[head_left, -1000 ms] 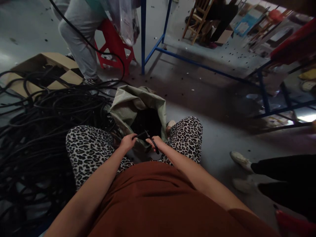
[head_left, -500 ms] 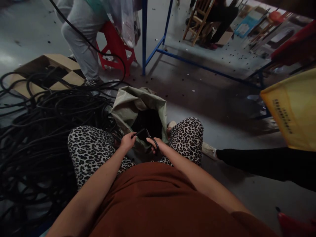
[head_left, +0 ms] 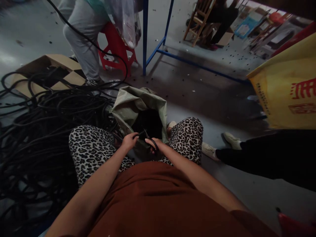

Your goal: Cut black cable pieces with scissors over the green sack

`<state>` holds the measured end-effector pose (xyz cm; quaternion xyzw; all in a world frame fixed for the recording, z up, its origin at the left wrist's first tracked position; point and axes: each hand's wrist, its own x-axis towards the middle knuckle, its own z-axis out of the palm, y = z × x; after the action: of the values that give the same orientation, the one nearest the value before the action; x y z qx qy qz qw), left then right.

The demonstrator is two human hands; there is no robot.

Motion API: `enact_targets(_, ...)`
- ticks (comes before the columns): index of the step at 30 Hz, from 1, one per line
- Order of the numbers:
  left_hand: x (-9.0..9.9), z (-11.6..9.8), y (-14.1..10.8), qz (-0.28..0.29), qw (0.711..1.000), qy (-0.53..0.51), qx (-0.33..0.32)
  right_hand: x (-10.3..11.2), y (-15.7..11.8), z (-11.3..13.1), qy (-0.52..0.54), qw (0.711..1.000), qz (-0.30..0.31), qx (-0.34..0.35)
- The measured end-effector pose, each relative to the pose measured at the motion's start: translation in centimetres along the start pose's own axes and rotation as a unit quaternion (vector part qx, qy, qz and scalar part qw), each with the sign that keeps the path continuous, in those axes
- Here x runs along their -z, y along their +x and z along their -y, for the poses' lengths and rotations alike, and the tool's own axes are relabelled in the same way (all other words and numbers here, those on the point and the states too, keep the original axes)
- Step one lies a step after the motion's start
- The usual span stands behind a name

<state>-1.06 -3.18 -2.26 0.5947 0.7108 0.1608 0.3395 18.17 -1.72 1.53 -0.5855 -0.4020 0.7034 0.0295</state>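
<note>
Over the near side of an open greenish woven sack (head_left: 125, 105), my left hand (head_left: 130, 141) is closed on a thin black strip (head_left: 141, 133) that points right. My right hand (head_left: 156, 144) grips black-handled scissors (head_left: 153, 142), fingers through the loops. Their blades reach up and left, close to the strip's free end; whether they touch it I cannot tell. Dark contents fill the sack's shadowed inside, too dim to make out. The sack stands on the floor between my knees.
Black tubing or cable (head_left: 71, 105) lies heaped at left, beside an open cardboard box (head_left: 63, 61). Ahead stand a red stool (head_left: 113, 49) with a seated person and a blue metal frame (head_left: 145, 39). At right, a person in black trousers stands beside a yellow bag (head_left: 278, 82).
My left hand and the strip have shifted slightly right, and the scissors slightly left, bringing them closer. At right, the yellow bag has swung left and the passer-by's second shoe now shows.
</note>
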Motion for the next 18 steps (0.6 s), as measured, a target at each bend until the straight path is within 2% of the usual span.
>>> enact_targets(7, 0.0, -0.3, 0.0, 0.005, 1.0, 0.001, -0.019, 0.2, -0.6, 0.6, -0.02, 1.0, -0.013, 0.005)
enact_targets(12, -0.3, 0.4, 0.0, 0.002, 1.0, -0.012, -0.021, 0.3, -0.1, 0.2, -0.026, 0.998, -0.035, 0.036)
enact_targets(18, -0.4, 1.3, -0.2, 0.021, 0.999, 0.033, 0.001, 0.3, 0.8, -0.2, -0.021, 0.995, -0.098, 0.014)
